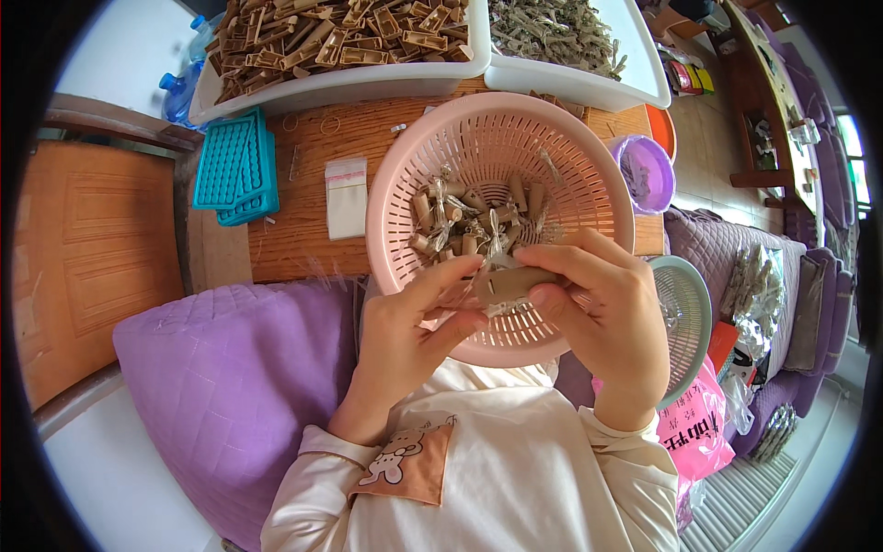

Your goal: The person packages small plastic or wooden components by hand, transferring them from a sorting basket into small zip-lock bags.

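Over the near side of a pink slotted basket [382, 216], both hands meet around a tan, rounded plastic piece [511, 284] with a small slit in its face. My right hand [612, 317] pinches its right end between thumb and fingers. My left hand [405, 322] curls at its left end, index finger above and thumb below. Crinkled clear film shows along the lower edge of the piece and by the left fingers. Inside the basket lie several short tan tubes [469, 244], some with twisted clear wrapping. The fingers hide part of the held piece.
Behind the basket stand a white bin [368, 90] of brown plastic parts and another white bin [589, 86] of wrapped pieces. Teal trays [235, 166] and clear bags [346, 198] lie left on the wooden table. A purple bucket [655, 175] and green basket [704, 322] are right.
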`<state>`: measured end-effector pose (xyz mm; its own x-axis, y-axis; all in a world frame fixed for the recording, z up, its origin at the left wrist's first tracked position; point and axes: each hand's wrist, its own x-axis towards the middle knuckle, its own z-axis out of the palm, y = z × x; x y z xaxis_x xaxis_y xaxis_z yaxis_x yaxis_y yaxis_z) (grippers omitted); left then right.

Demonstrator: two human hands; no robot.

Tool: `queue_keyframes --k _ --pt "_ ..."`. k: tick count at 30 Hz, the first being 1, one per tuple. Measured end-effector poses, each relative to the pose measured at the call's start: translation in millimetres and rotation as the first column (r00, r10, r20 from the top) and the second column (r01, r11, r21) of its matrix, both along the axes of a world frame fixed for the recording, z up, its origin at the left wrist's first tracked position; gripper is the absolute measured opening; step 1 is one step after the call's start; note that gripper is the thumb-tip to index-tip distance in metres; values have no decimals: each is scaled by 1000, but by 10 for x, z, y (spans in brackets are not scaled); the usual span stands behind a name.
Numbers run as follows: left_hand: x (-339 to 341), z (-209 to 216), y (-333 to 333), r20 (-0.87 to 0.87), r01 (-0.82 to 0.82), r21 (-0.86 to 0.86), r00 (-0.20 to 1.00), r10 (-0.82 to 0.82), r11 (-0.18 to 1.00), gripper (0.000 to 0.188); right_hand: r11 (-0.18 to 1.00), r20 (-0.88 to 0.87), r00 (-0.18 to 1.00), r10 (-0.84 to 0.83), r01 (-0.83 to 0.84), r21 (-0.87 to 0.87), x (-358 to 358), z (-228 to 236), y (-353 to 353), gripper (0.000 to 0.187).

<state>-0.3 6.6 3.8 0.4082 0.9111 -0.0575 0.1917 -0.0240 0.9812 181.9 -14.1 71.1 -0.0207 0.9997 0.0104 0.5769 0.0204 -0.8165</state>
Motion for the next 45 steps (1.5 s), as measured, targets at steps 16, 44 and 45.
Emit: queue_keyframes --k 16,44,45 --pt "90 -5 21 424 217 -353 904 -51 910 48 946 36 971 237 -239 219 34 -167 231 21" --pt "244 -117 82 646 75 -123 763 23 990 46 990 -490 860 -141 110 -92 -153 -651 -42 29" --pt "240 -141 75 646 80 -122 763 18 989 46 988 -497 854 -153 136 -71 -167 -702 -55 24"
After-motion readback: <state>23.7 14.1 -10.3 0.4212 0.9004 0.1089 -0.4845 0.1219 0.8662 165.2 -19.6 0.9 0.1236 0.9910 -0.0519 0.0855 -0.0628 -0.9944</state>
